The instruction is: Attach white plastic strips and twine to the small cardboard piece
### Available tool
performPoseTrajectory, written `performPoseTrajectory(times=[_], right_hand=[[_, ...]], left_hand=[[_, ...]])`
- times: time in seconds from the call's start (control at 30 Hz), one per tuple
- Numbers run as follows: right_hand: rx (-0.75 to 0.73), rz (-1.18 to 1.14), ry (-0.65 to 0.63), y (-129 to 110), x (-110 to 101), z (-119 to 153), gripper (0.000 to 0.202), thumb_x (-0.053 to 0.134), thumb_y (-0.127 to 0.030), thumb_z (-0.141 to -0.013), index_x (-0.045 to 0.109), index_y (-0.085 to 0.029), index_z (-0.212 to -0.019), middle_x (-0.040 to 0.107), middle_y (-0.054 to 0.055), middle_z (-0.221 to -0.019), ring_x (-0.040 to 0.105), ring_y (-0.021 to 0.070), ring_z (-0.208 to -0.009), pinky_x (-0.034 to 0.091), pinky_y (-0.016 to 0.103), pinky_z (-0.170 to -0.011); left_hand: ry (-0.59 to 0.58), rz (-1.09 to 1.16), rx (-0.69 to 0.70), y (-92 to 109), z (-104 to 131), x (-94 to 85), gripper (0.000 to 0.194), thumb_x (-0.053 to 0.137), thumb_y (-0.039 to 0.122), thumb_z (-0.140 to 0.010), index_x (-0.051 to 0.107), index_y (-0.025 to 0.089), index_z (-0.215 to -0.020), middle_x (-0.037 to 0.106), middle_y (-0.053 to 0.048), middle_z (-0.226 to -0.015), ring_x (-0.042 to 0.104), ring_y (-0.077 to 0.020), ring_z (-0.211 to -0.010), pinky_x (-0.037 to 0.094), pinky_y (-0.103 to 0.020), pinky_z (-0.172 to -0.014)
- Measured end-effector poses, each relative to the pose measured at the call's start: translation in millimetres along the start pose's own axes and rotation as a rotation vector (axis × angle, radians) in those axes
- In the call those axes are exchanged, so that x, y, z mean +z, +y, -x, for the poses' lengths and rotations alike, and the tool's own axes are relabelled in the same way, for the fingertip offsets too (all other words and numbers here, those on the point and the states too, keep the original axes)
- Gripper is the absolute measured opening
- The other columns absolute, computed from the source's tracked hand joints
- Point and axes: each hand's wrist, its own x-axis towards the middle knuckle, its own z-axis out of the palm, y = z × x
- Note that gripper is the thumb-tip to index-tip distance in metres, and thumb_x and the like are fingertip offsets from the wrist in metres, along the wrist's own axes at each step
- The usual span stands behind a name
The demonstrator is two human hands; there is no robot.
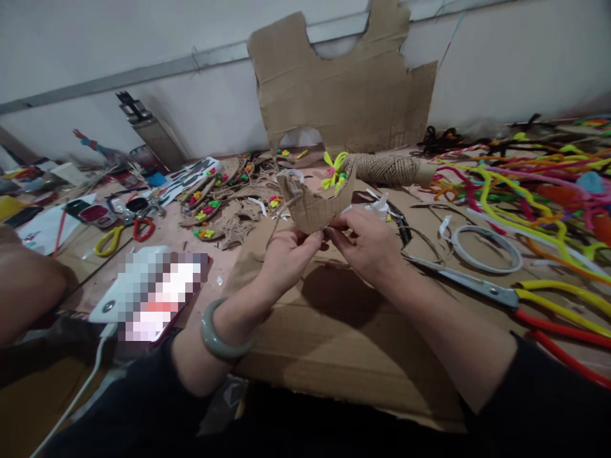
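Note:
A small curved piece of cardboard stands upright between my hands, above a larger cardboard sheet. My left hand, with a pale green bangle on its wrist, pinches the lower edge of the piece. At the same edge, slightly to the right, the fingers of my right hand are closed, their tips almost meeting the left thumb. Whether something small sits between the fingertips I cannot make out. Just behind the piece are a yellow-green pipe-cleaner flower and a roll of twine.
Large scissors and a white tape roll lie at right, before tangled pipe cleaners. Twine-covered shapes, small scissors and a phone lie left. Another person's arm enters there. Cut cardboard leans against the wall.

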Motion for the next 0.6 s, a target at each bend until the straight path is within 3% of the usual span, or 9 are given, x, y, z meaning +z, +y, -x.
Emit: performPoseTrajectory(times=[0.6], right_hand=[[0.077,0.011,-0.024,-2.8,-0.3,0.0,0.014,0.056,-0.023,-0.088,0.069,-0.019,-0.083,0.072,0.005,-0.08,0.062,0.0177,-0.072,0.041,0.029,-0.062]], left_hand=[[0.003,-0.158,0.007,-3.9,0.1,-1.4,0.021,0.063,0.023,-0.082,0.073,0.015,-0.065,0.076,-0.007,-0.071,0.069,-0.0176,-0.072,0.051,-0.027,-0.071]])
